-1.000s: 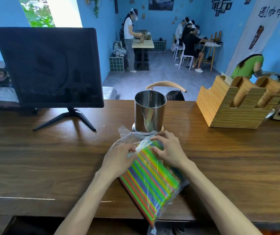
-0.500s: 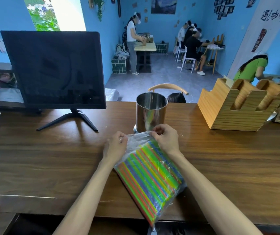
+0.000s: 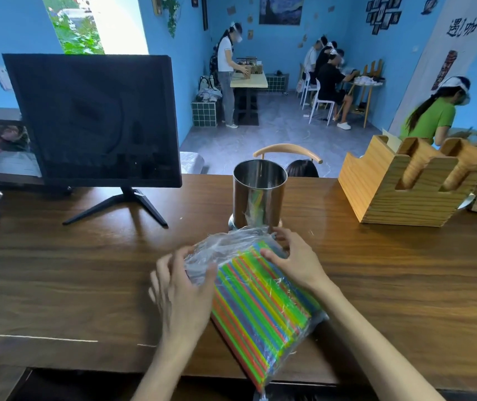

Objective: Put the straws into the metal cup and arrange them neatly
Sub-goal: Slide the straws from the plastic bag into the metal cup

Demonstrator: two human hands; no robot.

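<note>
**Inspector A:** Starting nearest. What is lying at the front edge of the surface (image 3: pixel 57 285)?

**Inspector B:** A clear plastic bag (image 3: pixel 225 247) of straws (image 3: pixel 260 308) is lying flat on the wood, slanting from the near edge up toward the middle. Its near end is overhanging the front edge. The straws inside are green, orange, blue, purple and yellow, packed side by side.

**Inspector A:** And the hands?

**Inspector B:** The left hand (image 3: pixel 182 287) is sitting at the bag's left side, thumb lying across the crumpled plastic at the far end and fingers curling round the edge; its grip is closing on the bag. The right hand (image 3: pixel 295 259) is at the far right corner, thumb on top of the straws and fingers wrapping over the plastic; that grip is likewise holding the bag.

**Inspector A:** The straws are still inside the wrapping?

**Inspector B:** Yes, all of them are lying inside the bag.

**Inspector A:** Moving farther back.

**Inspector B:** The metal cup (image 3: pixel 259 195) is standing upright just beyond the bag's far end, close to the right fingertips. Coloured streaks are reflecting on its wall. Left of it a dark monitor (image 3: pixel 92 120) is standing on its stand. To the right a wooden holder (image 3: pixel 405 183) is sitting well apart from the cup.

**Inspector A:** Beyond the surface?

**Inspector B:** A chair back (image 3: pixel 287 150) is showing behind the cup, and people are working at tables in a blue-walled room.
</note>
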